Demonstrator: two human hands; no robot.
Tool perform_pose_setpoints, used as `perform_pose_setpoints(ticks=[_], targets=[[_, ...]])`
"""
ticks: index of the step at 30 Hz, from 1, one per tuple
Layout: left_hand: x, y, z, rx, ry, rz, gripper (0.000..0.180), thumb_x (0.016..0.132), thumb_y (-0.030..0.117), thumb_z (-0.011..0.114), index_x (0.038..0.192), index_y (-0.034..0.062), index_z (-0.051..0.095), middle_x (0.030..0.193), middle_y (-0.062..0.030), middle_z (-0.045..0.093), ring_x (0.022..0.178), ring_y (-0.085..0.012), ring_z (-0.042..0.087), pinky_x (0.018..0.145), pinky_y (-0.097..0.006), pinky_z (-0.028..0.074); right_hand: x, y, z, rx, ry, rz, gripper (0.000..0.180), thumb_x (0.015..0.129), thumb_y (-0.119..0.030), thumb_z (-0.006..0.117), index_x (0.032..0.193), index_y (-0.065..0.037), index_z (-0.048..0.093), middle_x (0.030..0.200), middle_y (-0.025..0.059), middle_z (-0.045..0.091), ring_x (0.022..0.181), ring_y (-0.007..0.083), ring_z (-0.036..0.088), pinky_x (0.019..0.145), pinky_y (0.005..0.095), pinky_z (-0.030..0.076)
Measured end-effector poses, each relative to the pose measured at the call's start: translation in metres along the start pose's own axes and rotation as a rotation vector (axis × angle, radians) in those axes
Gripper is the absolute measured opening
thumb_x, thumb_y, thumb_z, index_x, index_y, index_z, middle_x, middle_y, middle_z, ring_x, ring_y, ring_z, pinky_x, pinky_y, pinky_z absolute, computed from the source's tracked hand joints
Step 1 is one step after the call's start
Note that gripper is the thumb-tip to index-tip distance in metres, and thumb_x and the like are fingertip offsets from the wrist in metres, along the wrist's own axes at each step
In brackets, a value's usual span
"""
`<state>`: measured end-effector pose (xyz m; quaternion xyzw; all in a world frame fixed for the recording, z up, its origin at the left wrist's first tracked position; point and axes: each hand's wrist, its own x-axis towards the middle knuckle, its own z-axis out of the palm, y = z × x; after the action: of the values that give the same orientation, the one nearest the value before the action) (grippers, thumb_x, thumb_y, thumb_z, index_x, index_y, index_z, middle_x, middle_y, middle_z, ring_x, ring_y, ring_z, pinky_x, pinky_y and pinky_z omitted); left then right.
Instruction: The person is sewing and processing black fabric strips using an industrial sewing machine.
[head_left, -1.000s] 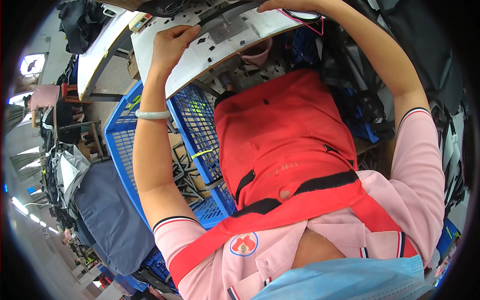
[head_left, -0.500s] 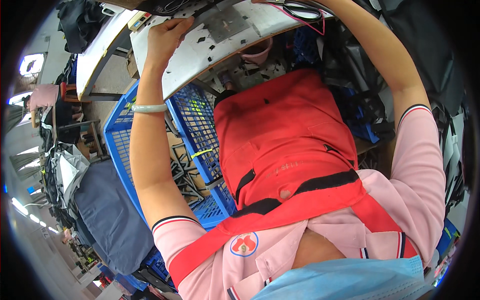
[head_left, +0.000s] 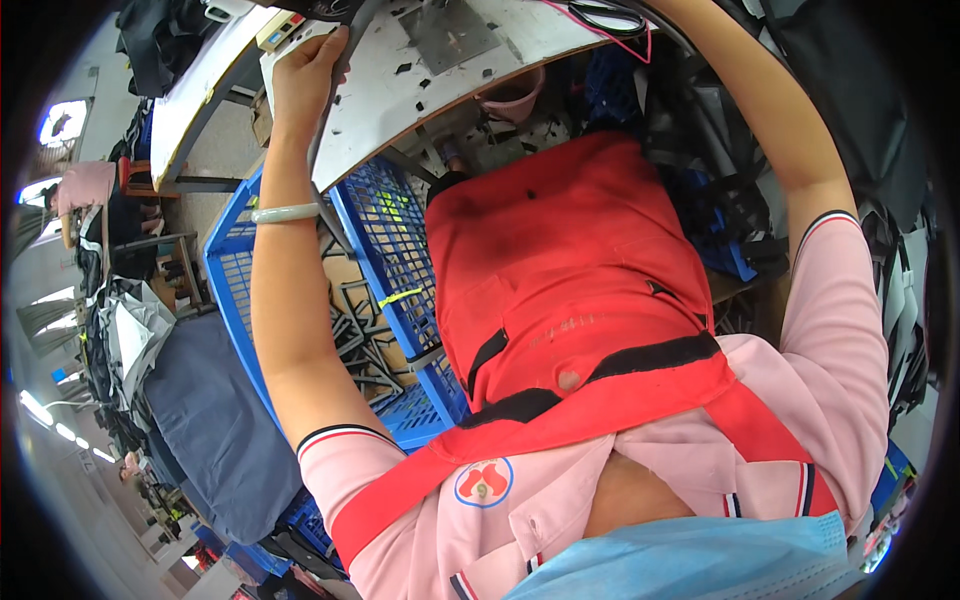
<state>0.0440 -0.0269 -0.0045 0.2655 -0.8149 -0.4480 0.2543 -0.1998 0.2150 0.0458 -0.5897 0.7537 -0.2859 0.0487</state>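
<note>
My left hand (head_left: 305,85) is closed on a black strip (head_left: 327,115) at the left end of the white worktable (head_left: 385,118). The strip's tail hangs past the table edge beside my wrist. My right forearm (head_left: 755,80) reaches up to the top edge, where the hand itself is out of view. A grey metal plate (head_left: 448,38) lies on the tabletop between my arms, with small black scraps scattered around it. Black and pink cables (head_left: 610,20) lie near the right forearm.
Below the table at left stands a blue plastic crate (head_left: 385,265) with several dark frame-like pieces (head_left: 365,335) in it. A pink bucket (head_left: 515,98) sits under the table. Dark material (head_left: 850,130) hangs at the right. Another person (head_left: 85,190) sits far left.
My left hand has moved left and slightly down with the black strip, whose tail now hangs beside the wrist. The right hand, partly seen at the top edge before, has gone out of view.
</note>
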Motion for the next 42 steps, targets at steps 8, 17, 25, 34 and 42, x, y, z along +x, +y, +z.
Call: perform_pose_setpoints(ticks=[8, 17, 25, 34, 42], targets=[[-0.028, 0.048, 0.066, 0.273, -0.502, 0.173, 0.035, 0.09, 0.033, 0.065, 0.1, 0.0005, 0.072, 0.078, -0.0056, 0.068, 0.063, -0.0124, 0.057, 0.056, -0.028, 0.045, -0.053, -0.081, 0.127, -0.248, 0.136, -0.935, 0.018, 0.08, -0.014, 0.063, 0.094, -0.004, 0.061, 0.087, 0.0129, 0.063, 0.086, 0.0319, 0.063, 0.08, 0.0396, 0.052], [-0.072, 0.004, 0.037, -0.206, -0.61, -0.456, 0.041, 0.095, 0.039, 0.059, 0.1, 0.0007, 0.071, 0.077, -0.0025, 0.064, 0.064, -0.0086, 0.054, 0.061, -0.024, 0.044, -0.034, -0.037, 0.041, -0.2, -0.378, -0.141, 0.044, 0.073, -0.023, 0.071, 0.109, 0.001, 0.06, 0.092, 0.0255, 0.067, 0.091, 0.0389, 0.064, 0.081, 0.0436, 0.05], [-0.045, 0.037, 0.038, 0.188, -0.24, 0.201, 0.03, 0.088, 0.027, 0.068, 0.098, -0.0006, 0.072, 0.069, -0.0013, 0.064, 0.062, -0.0075, 0.054, 0.059, -0.024, 0.044, -0.021, -0.013, 0.013, 0.129, -0.239, -0.026, 0.052, 0.072, -0.025, 0.072, 0.116, 0.001, 0.059, 0.104, 0.0192, 0.068, 0.099, 0.0267, 0.063, 0.089, 0.036, 0.047], [0.001, 0.029, 0.045, 0.161, -0.199, 0.067, 0.031, 0.085, 0.034, 0.07, 0.095, 0.0046, 0.075, 0.067, -0.0008, 0.064, 0.057, -0.0053, 0.05, 0.052, -0.023, 0.04, 0.007, 0.002, 0.001, 0.083, -0.231, 0.055, 0.053, 0.071, -0.026, 0.075, 0.114, 0.002, 0.061, 0.1, 0.0161, 0.069, 0.094, 0.0226, 0.063, 0.085, 0.0341, 0.048], [0.013, 0.031, 0.044, 0.109, -0.196, 0.103, 0.029, 0.086, 0.03, 0.069, 0.094, 0.0025, 0.076, 0.067, -0.0023, 0.065, 0.055, -0.006, 0.05, 0.052, -0.023, 0.04, 0.018, 0.008, 0.001, 0.087, -0.181, 0.076, 0.056, 0.071, -0.028, 0.076, 0.117, 0.001, 0.062, 0.104, 0.0176, 0.069, 0.1, 0.0254, 0.063, 0.089, 0.0339, 0.047]])
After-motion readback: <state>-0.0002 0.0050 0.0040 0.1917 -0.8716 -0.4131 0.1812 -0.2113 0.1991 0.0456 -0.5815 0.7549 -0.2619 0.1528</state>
